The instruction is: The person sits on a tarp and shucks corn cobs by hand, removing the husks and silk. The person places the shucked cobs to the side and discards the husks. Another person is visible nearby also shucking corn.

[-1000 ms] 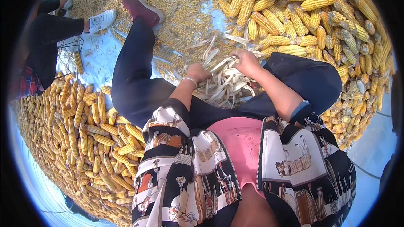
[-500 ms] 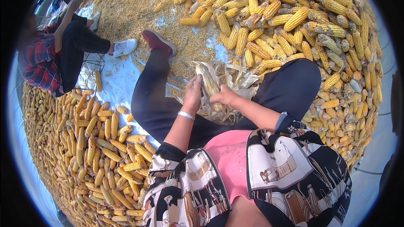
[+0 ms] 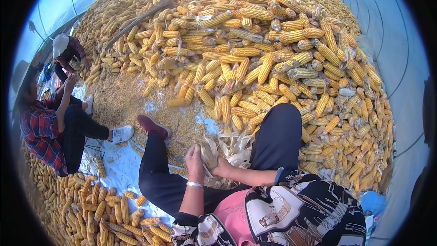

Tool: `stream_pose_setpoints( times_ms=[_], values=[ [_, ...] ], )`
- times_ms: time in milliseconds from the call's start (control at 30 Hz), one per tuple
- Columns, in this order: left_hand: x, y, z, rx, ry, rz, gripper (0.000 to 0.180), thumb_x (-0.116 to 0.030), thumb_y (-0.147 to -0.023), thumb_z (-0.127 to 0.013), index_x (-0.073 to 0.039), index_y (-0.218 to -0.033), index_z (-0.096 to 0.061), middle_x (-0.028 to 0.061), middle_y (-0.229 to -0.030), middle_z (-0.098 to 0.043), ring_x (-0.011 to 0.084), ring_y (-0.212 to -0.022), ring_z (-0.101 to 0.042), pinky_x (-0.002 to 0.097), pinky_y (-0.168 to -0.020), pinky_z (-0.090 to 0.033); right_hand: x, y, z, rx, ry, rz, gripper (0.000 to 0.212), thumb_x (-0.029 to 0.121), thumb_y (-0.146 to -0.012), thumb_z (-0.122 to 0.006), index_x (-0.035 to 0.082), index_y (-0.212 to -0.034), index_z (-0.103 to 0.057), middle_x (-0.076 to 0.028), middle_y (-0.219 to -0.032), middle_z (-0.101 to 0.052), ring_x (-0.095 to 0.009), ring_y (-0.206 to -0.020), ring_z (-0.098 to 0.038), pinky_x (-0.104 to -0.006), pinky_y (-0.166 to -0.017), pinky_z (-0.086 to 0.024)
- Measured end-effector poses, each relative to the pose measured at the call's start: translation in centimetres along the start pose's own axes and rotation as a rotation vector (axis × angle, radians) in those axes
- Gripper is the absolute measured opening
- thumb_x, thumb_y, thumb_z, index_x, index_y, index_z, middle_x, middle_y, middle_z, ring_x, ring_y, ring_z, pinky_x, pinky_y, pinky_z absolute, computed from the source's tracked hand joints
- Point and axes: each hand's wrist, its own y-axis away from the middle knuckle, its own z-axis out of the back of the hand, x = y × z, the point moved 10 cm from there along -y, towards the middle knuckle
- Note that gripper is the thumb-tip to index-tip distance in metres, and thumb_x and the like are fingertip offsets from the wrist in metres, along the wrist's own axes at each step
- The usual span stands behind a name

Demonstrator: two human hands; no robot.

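Observation:
Between my bent legs, my left hand and my right hand are closed around an ear of corn in its pale, dry husk. The left hand grips one side with its fingers pointing up. From the right, the other hand holds low on the ear. Husk leaves cover most of the ear, so its kernels do not show. Loose dry husks lie just beyond my right hand, against my right thigh.
A big heap of bare corn cobs rises ahead and to the right. More cobs lie at lower left. Loose kernels cover the sheet. Two people sit at left, one in a plaid shirt. A long stick leans on the heap.
My view has tilted up, showing more of the heap and a second person. Both hands still hold the ear, and the husk now hides more of it.

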Motion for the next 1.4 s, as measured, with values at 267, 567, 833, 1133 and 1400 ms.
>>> stream_pose_setpoints(
  times_ms=[267,567,833,1133,1400],
  values=[
    [1.0,-0.9,0.8,-0.142,0.157,0.065,0.021,-0.011,-0.096,-0.047,0.002,-0.096,-0.063,0.008,-0.09,-0.065,0.017,-0.078,-0.062,0.0307,-0.071,-0.051,2.2,0.7,1.0,-0.151,0.044,0.14,0.062,0.015,-0.071,-0.075,0.0,-0.126,-0.051,-0.018,-0.119,-0.062,-0.027,-0.109,-0.061,-0.0354,-0.093,-0.046],
    [2.2,-1.3,2.9,-0.366,0.548,0.155,0.026,-0.016,-0.097,-0.041,0.002,-0.098,-0.059,0.0134,-0.094,-0.062,0.0276,-0.083,-0.061,0.0417,-0.077,-0.05,6.5,1.7,-0.5,0.108,-0.767,0.148,0.063,0.023,-0.079,-0.073,0.008,-0.131,-0.04,-0.007,-0.12,-0.055,-0.019,-0.111,-0.053,-0.0342,-0.092,-0.044],
    [0.1,-1.8,1.1,-0.401,0.715,0.151,0.027,-0.024,-0.098,-0.039,-0.002,-0.095,-0.055,0.0126,-0.086,-0.058,0.0283,-0.079,-0.059,0.0426,-0.073,-0.053,3.4,-3.1,-2.2,0.036,-1.045,-0.09,0.058,0.055,-0.081,-0.069,0.011,-0.118,-0.058,-0.005,-0.112,-0.063,-0.021,-0.103,-0.06,-0.0376,-0.09,-0.048],
    [2.6,2.4,0.7,-0.39,0.583,0.255,0.034,-0.031,-0.099,-0.036,-0.005,-0.085,-0.051,0.0037,-0.064,-0.045,0.0153,-0.049,-0.043,0.0281,-0.043,-0.039,6.2,-4.2,0.1,0.195,-0.86,-0.117,0.06,0.06,-0.094,-0.043,0.002,-0.089,-0.058,-0.015,-0.069,-0.062,-0.027,-0.051,-0.062,-0.0344,-0.044,-0.05],
    [3.5,3.5,1.1,-0.434,0.538,0.348,0.031,-0.031,-0.101,-0.037,-0.009,-0.087,-0.053,0.0018,-0.065,-0.048,0.0145,-0.05,-0.045,0.0292,-0.043,-0.039,3.3,-8.0,1.0,-0.028,-0.685,-0.083,0.032,0.019,-0.083,-0.074,0.005,-0.105,-0.056,-0.008,-0.086,-0.062,-0.019,-0.068,-0.062,-0.0334,-0.055,-0.052]
  ],
)
